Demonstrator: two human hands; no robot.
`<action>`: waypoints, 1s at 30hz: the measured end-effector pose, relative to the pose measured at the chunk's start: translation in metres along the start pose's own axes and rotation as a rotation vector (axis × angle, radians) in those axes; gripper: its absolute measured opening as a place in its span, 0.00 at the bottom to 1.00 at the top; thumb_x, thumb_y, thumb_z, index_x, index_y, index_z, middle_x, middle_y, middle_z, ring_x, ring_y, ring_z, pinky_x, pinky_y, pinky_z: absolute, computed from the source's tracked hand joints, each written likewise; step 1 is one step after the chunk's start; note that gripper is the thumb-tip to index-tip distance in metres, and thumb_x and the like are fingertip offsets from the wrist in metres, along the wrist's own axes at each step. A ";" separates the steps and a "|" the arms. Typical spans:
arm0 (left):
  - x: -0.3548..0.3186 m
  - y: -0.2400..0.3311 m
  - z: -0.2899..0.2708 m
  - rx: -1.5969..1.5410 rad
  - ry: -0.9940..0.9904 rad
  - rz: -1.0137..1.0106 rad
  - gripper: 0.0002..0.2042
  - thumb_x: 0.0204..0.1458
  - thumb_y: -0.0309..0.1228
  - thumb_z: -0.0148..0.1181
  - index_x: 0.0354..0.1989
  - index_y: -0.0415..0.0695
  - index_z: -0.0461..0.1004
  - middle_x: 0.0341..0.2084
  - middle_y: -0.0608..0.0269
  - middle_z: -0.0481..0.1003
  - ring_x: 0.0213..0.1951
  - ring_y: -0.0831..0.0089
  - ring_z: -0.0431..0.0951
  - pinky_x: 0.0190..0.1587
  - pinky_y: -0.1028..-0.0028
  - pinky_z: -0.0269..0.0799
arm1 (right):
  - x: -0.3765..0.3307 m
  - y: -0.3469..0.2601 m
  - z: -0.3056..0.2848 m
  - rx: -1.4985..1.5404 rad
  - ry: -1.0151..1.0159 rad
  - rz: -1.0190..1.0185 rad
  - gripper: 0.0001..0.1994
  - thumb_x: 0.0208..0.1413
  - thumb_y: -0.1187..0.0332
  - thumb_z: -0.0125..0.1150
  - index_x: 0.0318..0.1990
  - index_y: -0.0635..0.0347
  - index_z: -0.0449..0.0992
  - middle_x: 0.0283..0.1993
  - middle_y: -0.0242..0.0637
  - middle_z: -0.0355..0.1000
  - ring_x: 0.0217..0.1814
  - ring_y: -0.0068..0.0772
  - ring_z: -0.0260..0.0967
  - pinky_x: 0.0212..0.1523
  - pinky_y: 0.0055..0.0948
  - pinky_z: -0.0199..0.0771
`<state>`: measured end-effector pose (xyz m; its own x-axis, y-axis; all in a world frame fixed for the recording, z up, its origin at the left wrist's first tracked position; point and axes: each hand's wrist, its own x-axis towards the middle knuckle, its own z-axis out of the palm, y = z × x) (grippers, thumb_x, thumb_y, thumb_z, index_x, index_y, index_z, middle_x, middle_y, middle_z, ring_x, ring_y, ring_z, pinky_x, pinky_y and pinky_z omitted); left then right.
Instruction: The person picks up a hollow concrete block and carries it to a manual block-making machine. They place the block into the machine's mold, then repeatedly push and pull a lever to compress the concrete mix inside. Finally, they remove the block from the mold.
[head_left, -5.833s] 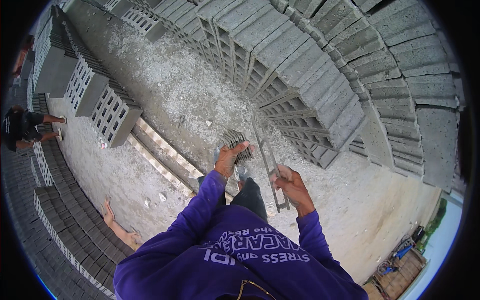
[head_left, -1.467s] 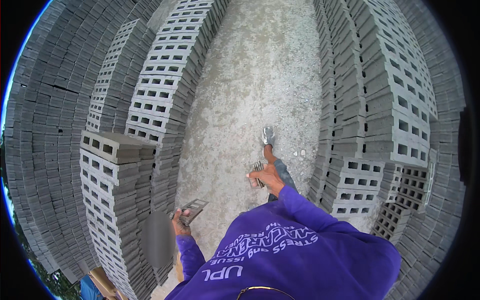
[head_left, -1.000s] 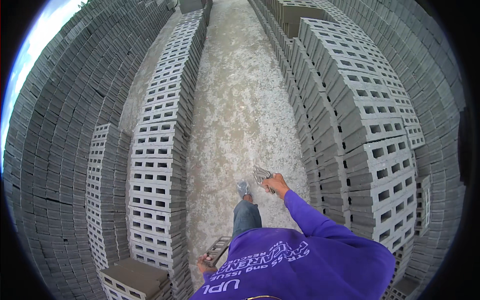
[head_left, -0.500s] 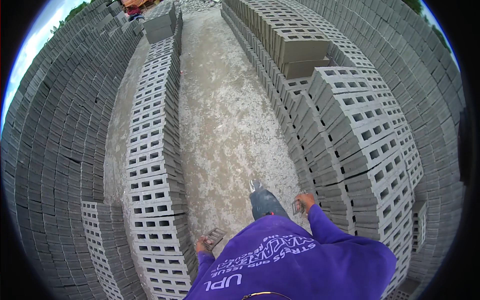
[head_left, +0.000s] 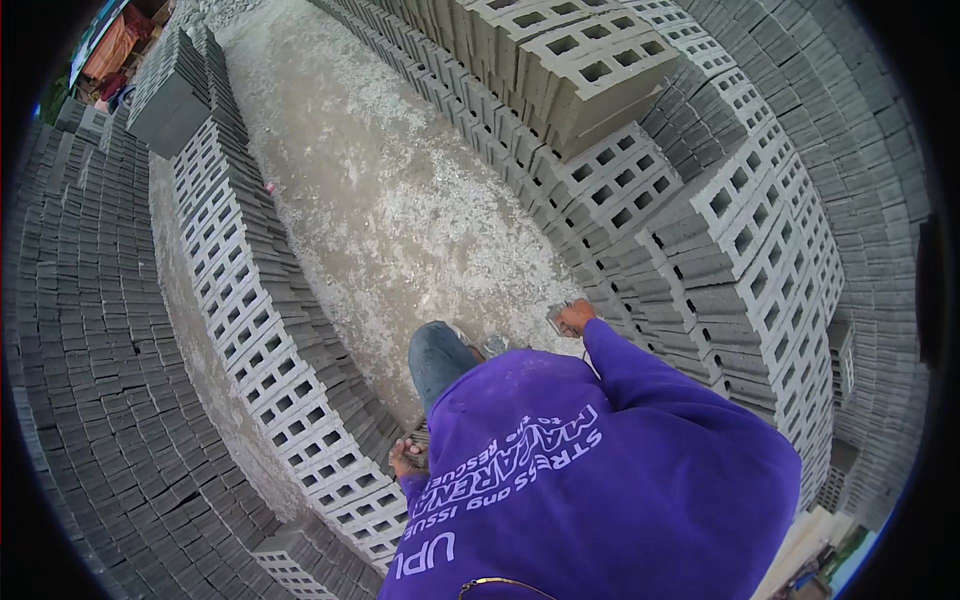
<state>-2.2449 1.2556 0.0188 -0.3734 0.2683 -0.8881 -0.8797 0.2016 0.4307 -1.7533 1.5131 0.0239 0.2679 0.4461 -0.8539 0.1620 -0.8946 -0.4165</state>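
My left hand (head_left: pixel 405 459) hangs low beside the left row of hollow concrete blocks (head_left: pixel 268 345), its fingers curled round a small flat grey slotted piece (head_left: pixel 422 438). Only part of that piece shows past my purple sleeve. Over the walkway, near the right-hand block stacks, my right hand (head_left: pixel 576 318) is closed on a similar grey frame-like piece (head_left: pixel 554 319). What kind of thing either piece is, I cannot make out. Neither hand visibly grips a concrete block.
A pale, dusty walkway (head_left: pixel 350 190) runs between the block rows. Close on my right rises a tall stack of hollow blocks (head_left: pixel 760 290), with a higher stack (head_left: pixel 600 65) beyond it. At the far left, orange cloth (head_left: pixel 112 48) shows beside another stacked pile (head_left: pixel 170 95).
My view has swung to the right and the block stacks ahead appear closer. A knee has come forward on the left. Both hands keep their slotted pieces, the left one now showing less.
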 end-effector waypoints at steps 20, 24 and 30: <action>0.306 0.463 0.729 0.069 -0.241 0.266 0.10 0.54 0.35 0.66 0.31 0.43 0.73 0.21 0.62 0.73 0.22 0.68 0.76 0.26 0.63 0.77 | 0.218 -0.759 0.263 0.234 0.032 -0.205 0.05 0.49 0.77 0.65 0.32 0.72 0.79 0.24 0.44 0.74 0.16 0.35 0.68 0.15 0.34 0.66; 0.356 0.552 0.911 0.031 -0.342 0.318 0.09 0.54 0.33 0.66 0.31 0.43 0.72 0.20 0.62 0.73 0.21 0.66 0.75 0.30 0.63 0.76 | 0.281 -0.915 0.337 0.241 0.053 -0.308 0.07 0.50 0.76 0.67 0.32 0.73 0.77 0.25 0.43 0.74 0.18 0.34 0.70 0.15 0.34 0.66; 0.383 0.697 1.177 0.108 -0.449 0.337 0.12 0.55 0.37 0.67 0.30 0.44 0.73 0.22 0.62 0.75 0.23 0.66 0.77 0.34 0.62 0.79 | 0.308 -1.197 0.439 0.070 -0.111 -0.345 0.10 0.52 0.72 0.69 0.34 0.72 0.76 0.27 0.41 0.76 0.21 0.30 0.72 0.20 0.31 0.72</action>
<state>-2.6543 2.6075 0.1685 -0.4457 0.7038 -0.5532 -0.6895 0.1243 0.7136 -2.2811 2.7096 0.1225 0.1035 0.7194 -0.6869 0.1584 -0.6937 -0.7026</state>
